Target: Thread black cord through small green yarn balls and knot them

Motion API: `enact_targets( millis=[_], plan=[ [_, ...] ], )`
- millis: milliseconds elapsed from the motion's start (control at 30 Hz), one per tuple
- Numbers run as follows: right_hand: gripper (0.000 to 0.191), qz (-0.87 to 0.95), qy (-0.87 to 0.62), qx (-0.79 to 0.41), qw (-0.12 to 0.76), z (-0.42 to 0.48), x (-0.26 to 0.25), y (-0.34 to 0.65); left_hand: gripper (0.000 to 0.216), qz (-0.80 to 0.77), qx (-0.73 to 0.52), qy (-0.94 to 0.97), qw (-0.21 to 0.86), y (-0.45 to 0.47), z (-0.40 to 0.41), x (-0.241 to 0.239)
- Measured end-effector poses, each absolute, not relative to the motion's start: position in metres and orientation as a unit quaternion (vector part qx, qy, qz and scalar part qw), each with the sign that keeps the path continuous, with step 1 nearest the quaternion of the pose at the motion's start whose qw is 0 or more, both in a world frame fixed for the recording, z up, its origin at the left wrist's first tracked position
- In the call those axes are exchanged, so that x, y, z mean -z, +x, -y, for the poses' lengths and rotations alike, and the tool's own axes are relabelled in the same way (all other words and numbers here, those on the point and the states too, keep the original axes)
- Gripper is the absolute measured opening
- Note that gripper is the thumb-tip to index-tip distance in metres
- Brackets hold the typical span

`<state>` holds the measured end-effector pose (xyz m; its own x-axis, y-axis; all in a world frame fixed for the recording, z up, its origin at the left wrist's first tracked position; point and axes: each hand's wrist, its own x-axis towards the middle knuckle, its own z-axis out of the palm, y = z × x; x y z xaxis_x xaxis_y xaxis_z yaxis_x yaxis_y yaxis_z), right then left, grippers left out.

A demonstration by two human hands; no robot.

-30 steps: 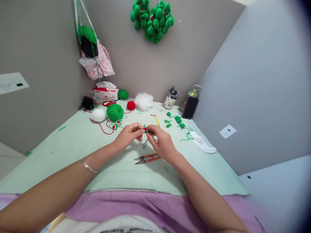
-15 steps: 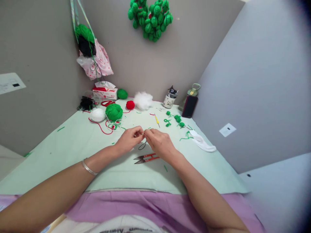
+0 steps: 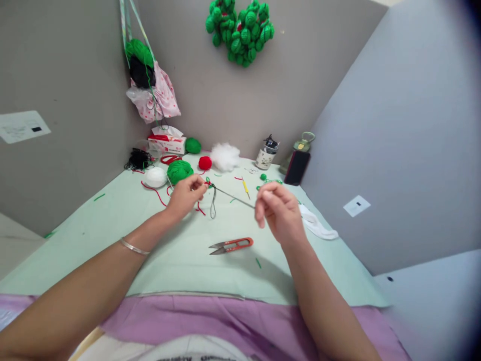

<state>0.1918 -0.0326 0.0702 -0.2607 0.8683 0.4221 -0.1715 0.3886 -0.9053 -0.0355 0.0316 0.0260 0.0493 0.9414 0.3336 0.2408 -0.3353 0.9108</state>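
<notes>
My left hand (image 3: 188, 194) pinches a small red and green crocheted piece (image 3: 209, 183) above the table. From that piece a dark thread (image 3: 235, 197) runs taut to my right hand (image 3: 278, 208), whose fingers are closed on its far end. Whether a needle is between those fingers, I cannot tell. A loop of the dark thread (image 3: 213, 205) hangs below the piece. Orange-handled thread snips (image 3: 232, 245) lie on the cloth below and between my hands. Beyond my right hand, a yellow-handled crochet hook (image 3: 245, 186) rests on the table.
At the back left are a green yarn ball (image 3: 179, 171), a white ball (image 3: 155, 177), black yarn (image 3: 138, 159) and a tissue box (image 3: 169, 144). White stuffing (image 3: 225, 157), a cup (image 3: 266, 156) and a phone (image 3: 297, 168) stand toward the back right. A white cloth (image 3: 317, 224) lies right.
My hands were together over the snips. Now my right hand has moved right, drawing the dark thread out straight, and my left has moved slightly left and up with the piece.
</notes>
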Motion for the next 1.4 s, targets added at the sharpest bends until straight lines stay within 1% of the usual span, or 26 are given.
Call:
enact_targets(
  millis=[67,167,300,367,433,533,600,633,667,733,767,800,867,967,1000,1033,1100,1167,1300,1400],
  plan=[
    [0.012,0.584,-0.297,-0.435,0.618,0.023,-0.076,0.204,0.017,-0.471,-0.546,0.613,0.324,-0.043,-0.036,-0.031],
    [0.016,0.518,-0.319,-0.371,0.701,0.011,-0.085,0.222,0.015,-0.484,-0.577,0.597,0.276,-0.054,-0.041,-0.034],
    [0.014,0.423,-0.313,-0.296,0.797,0.0,-0.092,0.257,0.011,-0.521,-0.602,0.569,0.203,-0.072,-0.053,-0.034],
    [0.01,0.371,-0.3,-0.254,0.841,-0.002,-0.092,0.28,0.01,-0.535,-0.619,0.545,0.184,-0.082,-0.061,-0.033],
    [0.009,0.329,-0.29,-0.218,0.872,-0.004,-0.09,0.303,0.009,-0.536,-0.638,0.524,0.176,-0.09,-0.067,-0.033],
    [0.012,0.303,-0.289,-0.186,0.889,-0.006,-0.087,0.327,0.012,-0.523,-0.654,0.506,0.208,-0.091,-0.071,-0.033],
    [0.011,0.319,-0.301,-0.175,0.882,-0.008,-0.086,0.332,0.013,-0.502,-0.651,0.503,0.267,-0.084,-0.067,-0.033],
    [0.006,0.334,-0.31,-0.172,0.873,-0.01,-0.085,0.33,0.014,-0.487,-0.644,0.504,0.306,-0.079,-0.064,-0.033],
    [0.007,0.354,-0.323,-0.178,0.86,-0.011,-0.085,0.325,0.015,-0.47,-0.631,0.507,0.352,-0.074,-0.061,-0.033],
    [0.022,0.414,-0.361,-0.215,0.808,-0.012,-0.085,0.309,0.018,-0.438,-0.595,0.519,0.43,-0.063,-0.053,-0.034],
    [0.026,0.459,-0.382,-0.24,0.765,-0.011,-0.085,0.298,0.02,-0.426,-0.579,0.524,0.457,-0.058,-0.05,-0.034],
    [0.022,0.517,-0.401,-0.267,0.707,-0.008,-0.085,0.286,0.022,-0.415,-0.565,0.53,0.477,-0.054,-0.047,-0.034],
    [0.014,0.654,-0.422,-0.298,0.552,0.001,-0.083,0.26,0.023,-0.393,-0.546,0.54,0.506,-0.048,-0.042,-0.033],
    [0.015,0.825,-0.383,-0.316,0.269,0.016,-0.075,0.226,0.023,-0.367,-0.533,0.541,0.536,-0.041,-0.037,-0.031],
    [0.018,0.854,-0.372,-0.302,0.201,0.02,-0.07,0.217,0.024,-0.364,-0.531,0.54,0.542,-0.04,-0.036,-0.03],
    [0.021,0.874,-0.366,-0.279,0.153,0.022,-0.064,0.21,0.024,-0.363,-0.53,0.539,0.545,-0.038,-0.035,-0.029],
    [0.027,0.897,-0.365,-0.229,0.094,0.024,-0.052,0.199,0.025,-0.359,-0.526,0.54,0.551,-0.035,-0.033,-0.028],
    [0.025,0.908,-0.358,-0.212,0.058,0.024,-0.042,0.193,0.026,-0.352,-0.52,0.536,0.564,-0.033,-0.032,-0.028],
    [0.011,0.912,-0.329,-0.243,0.029,0.023,-0.037,0.186,0.026,-0.339,-0.515,0.501,0.607,-0.028,-0.028,-0.03],
    [0.014,0.909,-0.326,-0.259,0.017,0.026,-0.04,0.181,0.025,-0.336,-0.5,0.493,0.628,-0.026,-0.025,-0.031]
  ],
)
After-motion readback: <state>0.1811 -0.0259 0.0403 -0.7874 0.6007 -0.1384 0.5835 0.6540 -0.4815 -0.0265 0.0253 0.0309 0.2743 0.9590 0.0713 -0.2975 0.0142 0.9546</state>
